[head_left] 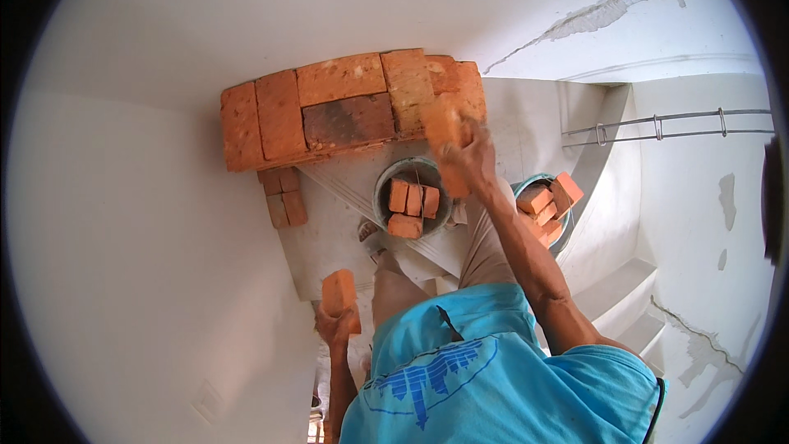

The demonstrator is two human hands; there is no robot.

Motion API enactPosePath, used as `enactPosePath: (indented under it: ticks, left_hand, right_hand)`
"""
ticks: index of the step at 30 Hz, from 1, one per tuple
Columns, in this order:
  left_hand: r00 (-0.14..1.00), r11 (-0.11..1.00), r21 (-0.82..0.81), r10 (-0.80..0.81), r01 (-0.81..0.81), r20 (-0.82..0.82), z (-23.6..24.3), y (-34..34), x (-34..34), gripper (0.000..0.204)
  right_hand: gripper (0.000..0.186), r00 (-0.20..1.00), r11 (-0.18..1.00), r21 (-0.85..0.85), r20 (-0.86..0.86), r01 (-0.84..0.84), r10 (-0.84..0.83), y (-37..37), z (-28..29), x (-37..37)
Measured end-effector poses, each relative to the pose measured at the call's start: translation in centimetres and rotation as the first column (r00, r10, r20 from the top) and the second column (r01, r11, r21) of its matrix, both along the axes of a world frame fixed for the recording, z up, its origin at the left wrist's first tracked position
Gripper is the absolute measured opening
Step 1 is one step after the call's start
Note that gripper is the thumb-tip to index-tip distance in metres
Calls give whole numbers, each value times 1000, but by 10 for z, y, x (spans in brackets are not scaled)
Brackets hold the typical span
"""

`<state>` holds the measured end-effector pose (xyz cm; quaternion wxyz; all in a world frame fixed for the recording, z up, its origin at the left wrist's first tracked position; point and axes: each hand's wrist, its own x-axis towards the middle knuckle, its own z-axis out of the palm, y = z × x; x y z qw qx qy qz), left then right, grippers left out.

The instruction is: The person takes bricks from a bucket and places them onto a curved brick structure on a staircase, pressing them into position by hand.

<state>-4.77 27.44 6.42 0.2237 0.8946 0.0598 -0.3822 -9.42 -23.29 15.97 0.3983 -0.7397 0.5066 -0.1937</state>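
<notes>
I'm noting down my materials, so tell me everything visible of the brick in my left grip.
The brick is an orange rectangular block, apparently fired clay, with matte faces. The left grip holds it and hides part of its lower end. Its long axis runs roughly up the picture. It is left of your legs, nothing else visibly touching it.

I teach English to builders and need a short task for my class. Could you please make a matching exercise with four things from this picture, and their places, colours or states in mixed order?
Column 1
1. left hand
2. right hand
3. dark brick
4. T-shirt

Column 2
a. light blue, with a darker blue print
b. holding a blurred brick in front of the brickwork's right part
c. set among lighter orange bricks in the brickwork
d. holding a clearly visible brick near the left white wall

Right pairs: 1-d, 2-b, 3-c, 4-a
</notes>
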Motion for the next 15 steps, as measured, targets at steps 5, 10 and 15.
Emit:
enactPosePath:
  ticks: [5, 10, 15]
  left_hand:
    - [996, 998, 44, -57, 54, 67, 12, -26, 1, 92]
    - [998, 999, -39, -29, 31, 51, 13, -44, 5, 93]
    - [997, 986, -164, 49, -40, 52, 16, -51, 1, 98]
  right_hand:
    - [80, 976, 987, -153, -198, 57, -87, -63, -33, 3]
    - [84, 939, 980, -147, -295, 137, -176, -96, -60, 16]
    - [88, 905, 979, -156, -383, 134, -185, -97, -58, 47]
